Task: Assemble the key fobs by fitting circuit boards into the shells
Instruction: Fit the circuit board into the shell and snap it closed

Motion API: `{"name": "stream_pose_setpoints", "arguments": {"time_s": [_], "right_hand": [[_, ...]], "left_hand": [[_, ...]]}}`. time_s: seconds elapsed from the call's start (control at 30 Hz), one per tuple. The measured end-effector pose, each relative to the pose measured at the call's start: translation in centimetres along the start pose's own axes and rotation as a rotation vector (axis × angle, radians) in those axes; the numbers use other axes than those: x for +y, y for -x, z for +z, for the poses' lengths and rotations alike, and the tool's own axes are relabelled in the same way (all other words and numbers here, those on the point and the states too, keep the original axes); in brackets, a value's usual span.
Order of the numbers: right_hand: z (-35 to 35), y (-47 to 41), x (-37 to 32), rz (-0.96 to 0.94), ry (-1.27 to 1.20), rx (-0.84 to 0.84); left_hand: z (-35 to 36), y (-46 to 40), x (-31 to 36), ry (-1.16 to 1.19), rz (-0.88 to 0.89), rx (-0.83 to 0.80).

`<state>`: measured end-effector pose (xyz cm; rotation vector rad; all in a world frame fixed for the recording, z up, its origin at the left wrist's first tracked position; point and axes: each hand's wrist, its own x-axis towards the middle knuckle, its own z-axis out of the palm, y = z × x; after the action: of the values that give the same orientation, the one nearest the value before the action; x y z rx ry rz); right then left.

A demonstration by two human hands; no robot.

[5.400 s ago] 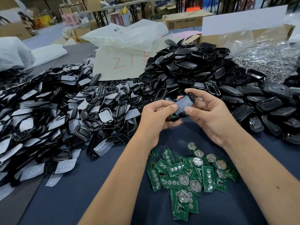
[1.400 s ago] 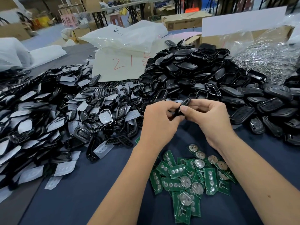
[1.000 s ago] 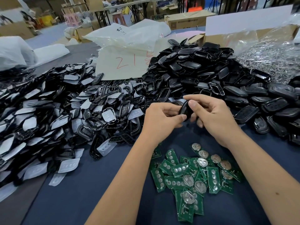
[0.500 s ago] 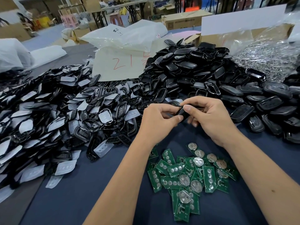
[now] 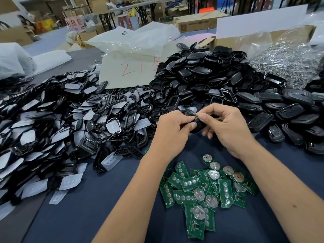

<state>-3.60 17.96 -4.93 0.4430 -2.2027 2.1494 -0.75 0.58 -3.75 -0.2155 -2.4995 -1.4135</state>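
two hands, left hand (image 5: 172,130) and right hand (image 5: 226,127), curl their fingers (image 5: 204,117) tight on one black plastic key fob shell (image 5: 197,126) above the blue desk (image 5: 98,195); green circuit boards (image 5: 205,193) lie below.

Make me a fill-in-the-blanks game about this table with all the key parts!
1. Both hands, left hand and right hand, hold one ____ key fob shell.
2. The loose circuit boards are ____ in colour.
3. The paper sheet has ____ handwriting.

Missing words: black; green; red
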Motion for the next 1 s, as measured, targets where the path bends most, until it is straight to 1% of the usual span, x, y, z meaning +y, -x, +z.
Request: {"name": "stream_pose_setpoints", "arguments": {"time_s": [0.13,0.2,0.3,0.37,0.43,0.6,0.73,0.93,1.0], "right_hand": [[-0.1,-0.1,0.0,0.013,-0.016,-0.004],[-0.1,-0.1,-0.1,0.022,-0.054,0.002],[-0.2,-0.2,-0.1,0.049,-0.157,0.015],[-0.4,-0.2,-0.2,0.070,-0.229,0.009],[-0.5,-0.2,-0.3,0.083,-0.278,-0.014],[-0.5,0.0,-0.5,0.095,-0.307,-0.042],[-0.4,0.1,-0.5,0.056,-0.292,-0.042],[-0.4,0.3,-0.5,0.031,-0.253,-0.042],[-0.5,0.4,-0.5,0.004,-0.196,-0.043]], "left_hand": [[-0.1,-0.1,-0.1,0.054,-0.035,-0.012],[-0.3,-0.2,-0.1,0.159,-0.106,-0.028],[-0.7,-0.1,-0.2,0.374,-0.231,-0.043],[-0.8,0.0,-0.1,0.482,-0.263,-0.056],[-0.8,0.1,0.0,0.522,-0.255,-0.043],[-0.9,0.0,0.1,0.431,-0.176,0.022],[-1.0,0.0,0.1,0.352,-0.103,0.058],[-1.2,-0.3,-0.2,0.321,-0.097,0.082],[-1.3,-0.3,-0.2,0.328,-0.096,0.077]]}}
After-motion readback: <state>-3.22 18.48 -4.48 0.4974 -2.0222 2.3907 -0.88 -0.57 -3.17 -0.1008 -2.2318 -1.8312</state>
